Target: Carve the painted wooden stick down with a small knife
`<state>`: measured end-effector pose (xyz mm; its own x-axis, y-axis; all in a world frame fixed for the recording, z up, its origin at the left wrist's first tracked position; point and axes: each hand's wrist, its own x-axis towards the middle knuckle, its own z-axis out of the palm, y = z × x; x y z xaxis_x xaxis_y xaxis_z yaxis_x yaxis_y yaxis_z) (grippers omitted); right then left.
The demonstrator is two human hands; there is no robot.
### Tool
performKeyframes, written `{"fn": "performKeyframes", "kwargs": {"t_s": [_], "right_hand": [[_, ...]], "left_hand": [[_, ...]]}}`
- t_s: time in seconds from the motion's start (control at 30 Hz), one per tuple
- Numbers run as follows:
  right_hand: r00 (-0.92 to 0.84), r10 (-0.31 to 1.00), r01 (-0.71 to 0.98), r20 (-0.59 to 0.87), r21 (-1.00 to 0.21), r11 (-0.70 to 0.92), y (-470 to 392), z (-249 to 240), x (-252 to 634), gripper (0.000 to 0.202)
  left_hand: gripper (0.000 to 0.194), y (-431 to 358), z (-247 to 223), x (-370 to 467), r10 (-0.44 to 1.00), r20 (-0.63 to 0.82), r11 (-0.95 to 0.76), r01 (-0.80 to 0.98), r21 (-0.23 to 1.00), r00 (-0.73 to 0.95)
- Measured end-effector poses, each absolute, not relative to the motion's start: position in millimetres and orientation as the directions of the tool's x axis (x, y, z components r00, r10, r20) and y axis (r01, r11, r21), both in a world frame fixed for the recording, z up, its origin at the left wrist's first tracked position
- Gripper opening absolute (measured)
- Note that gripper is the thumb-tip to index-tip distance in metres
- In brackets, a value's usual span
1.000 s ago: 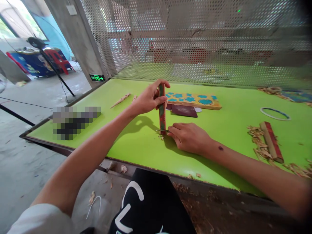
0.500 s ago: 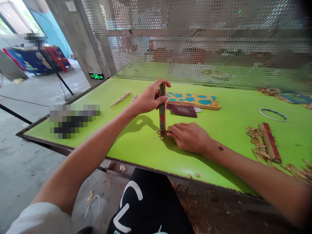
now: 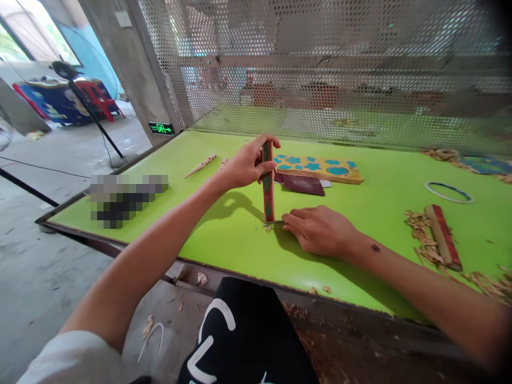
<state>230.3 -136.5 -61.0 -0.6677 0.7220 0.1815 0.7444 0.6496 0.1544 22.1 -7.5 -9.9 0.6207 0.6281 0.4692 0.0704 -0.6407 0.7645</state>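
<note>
My left hand (image 3: 250, 162) is closed around the upper part of a narrow wooden strip (image 3: 268, 197), painted red and green, and keeps it upright. The strip's lower end is at the green tabletop (image 3: 224, 250). To its right, my right hand (image 3: 320, 229) is closed and low over the table, gripping a thin metal blade (image 3: 279, 222) that reaches to the strip's foot. Most of the blade's handle is hidden by the fingers. Small wood shavings (image 3: 268, 228) lie at the strip's base.
Behind the strip lie a yellow board with blue patches (image 3: 320, 166) and brown sandpaper-like sheets (image 3: 303, 184). Pointed wooden sticks (image 3: 201, 166) are at left. On the right are a ring (image 3: 448, 192), a red-faced wooden block (image 3: 443, 237) and curled shavings. Perforated metal mesh (image 3: 320, 69) borders the back.
My right hand has drawn slightly to the right with the blade, whose tip no longer sticks out left of the strip. The strip leans a little more, and the view has shifted slightly.
</note>
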Motion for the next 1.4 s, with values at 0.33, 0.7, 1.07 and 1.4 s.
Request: {"fn": "performKeyframes", "kwargs": {"t_s": [0.33, 0.7, 1.07, 1.4], "right_hand": [[-0.603, 0.696, 0.794, 0.390, 0.209, 0.571, -126.2, -72.8, 216.0, 0.036], [-0.644, 0.709, 0.754, 0.287, 0.084, 0.651, -127.1, -66.1, 229.5, 0.035], [-0.598, 0.723, 0.758, 0.346, -0.050, 0.650, -122.9, -71.1, 234.3, 0.031], [-0.583, 0.733, 0.755, 0.352, -0.100, 0.648, -121.0, -71.9, 235.8, 0.030]], "left_hand": [[0.035, -7.5, -10.8, 25.7, 0.653, 0.446, -0.613, 0.082, 0.786, 0.611], [0.039, -11.2, -6.2, 18.5, 0.660, 0.440, -0.604, 0.083, 0.792, 0.608], [0.047, -10.6, -1.8, 11.0, 0.636, 0.462, -0.551, -0.056, 0.833, 0.618], [0.047, -8.5, -5.7, 15.0, 0.656, 0.512, -0.588, -0.050, 0.807, 0.555]]}}
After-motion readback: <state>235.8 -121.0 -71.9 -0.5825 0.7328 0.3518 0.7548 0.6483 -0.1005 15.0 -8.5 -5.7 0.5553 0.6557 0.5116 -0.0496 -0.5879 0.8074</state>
